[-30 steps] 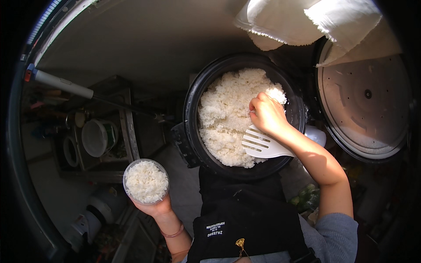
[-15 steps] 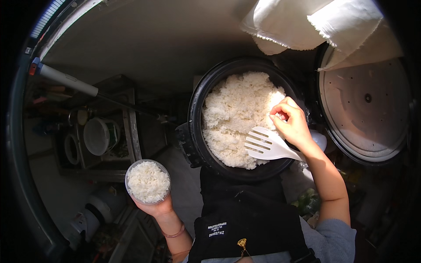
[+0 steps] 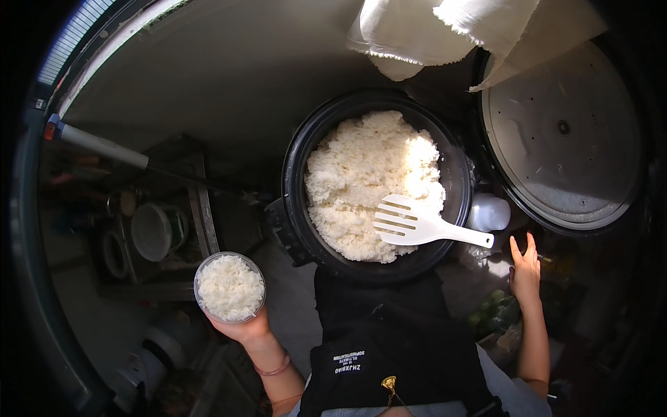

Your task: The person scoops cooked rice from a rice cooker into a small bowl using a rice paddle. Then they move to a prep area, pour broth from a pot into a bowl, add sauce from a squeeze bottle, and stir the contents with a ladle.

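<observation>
My left hand (image 3: 243, 328) is closed around a clear round tub (image 3: 262, 295) heaped with white rice (image 3: 230, 288). It is held off to the left of a large black rice cooker (image 3: 294, 229). Cooked rice (image 3: 361, 167) mostly fills the cooker. A white slotted spatula (image 3: 417, 226) lies on that rice, its handle resting over the cooker's right rim. Over to the right, below the raised cooker lid, my right hand (image 3: 526, 270) holds nothing and its fingers are spread.
The cooker's round lid (image 3: 563, 160) stands open at the right, with white cloth (image 3: 417, 35) hanging above. A translucent white container (image 3: 488, 213) sits beside the cooker. Leftward are a metal-edged rack (image 3: 203, 215), an empty-looking plastic tub (image 3: 152, 231) and a long grey-handled pole (image 3: 104, 144).
My right hand has left the rice at the cooker's right side, moved right and down, and its pinched fingers have spread. My left hand still holds the rice tub. The view has shifted slightly.
</observation>
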Demonstrator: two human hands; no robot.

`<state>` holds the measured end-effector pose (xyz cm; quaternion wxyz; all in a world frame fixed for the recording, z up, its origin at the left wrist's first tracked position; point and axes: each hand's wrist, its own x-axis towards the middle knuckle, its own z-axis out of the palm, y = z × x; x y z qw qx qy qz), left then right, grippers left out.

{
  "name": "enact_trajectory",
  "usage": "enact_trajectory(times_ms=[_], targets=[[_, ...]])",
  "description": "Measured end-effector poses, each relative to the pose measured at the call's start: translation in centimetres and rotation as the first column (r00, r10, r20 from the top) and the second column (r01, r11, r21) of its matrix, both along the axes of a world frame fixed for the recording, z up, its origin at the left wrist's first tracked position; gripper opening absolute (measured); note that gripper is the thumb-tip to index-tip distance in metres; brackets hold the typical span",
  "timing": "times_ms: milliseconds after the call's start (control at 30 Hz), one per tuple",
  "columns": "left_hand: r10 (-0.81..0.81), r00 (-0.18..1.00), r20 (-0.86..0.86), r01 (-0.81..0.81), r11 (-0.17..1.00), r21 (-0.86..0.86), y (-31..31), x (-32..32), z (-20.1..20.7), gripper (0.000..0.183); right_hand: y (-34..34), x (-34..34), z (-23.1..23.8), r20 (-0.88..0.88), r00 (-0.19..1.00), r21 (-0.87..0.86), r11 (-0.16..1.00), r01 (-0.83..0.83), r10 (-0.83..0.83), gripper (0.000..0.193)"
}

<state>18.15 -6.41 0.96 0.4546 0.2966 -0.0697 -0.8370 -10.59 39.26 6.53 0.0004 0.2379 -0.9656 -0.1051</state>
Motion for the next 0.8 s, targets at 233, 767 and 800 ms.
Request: enact_trajectory(times_ms=[233,767,800], targets=[[-0.024,0.999,-0.042,0.023,1.000,-0.019,0.0,-0.1,-0.3,0.055,-12.4,-1.6,3.2,0.129,0.900,-0.427,0.842,-0.329,0.417,0.030],[0.077,0.996,-0.037,-0.076,0.996,0.047,0.9,1.8,-2.4,0.050,-18.8,-0.7,3.1,0.427,0.648,-0.057,0.734,-0.677,0.631,0.014],[0.090,0.996,-0.014,-0.089,0.994,0.063,0.8,1.7,-2.2,0.052,-19.5,-0.4,1.5,0.377,0.635,-0.035,0.695,-0.718,0.675,0.016]])
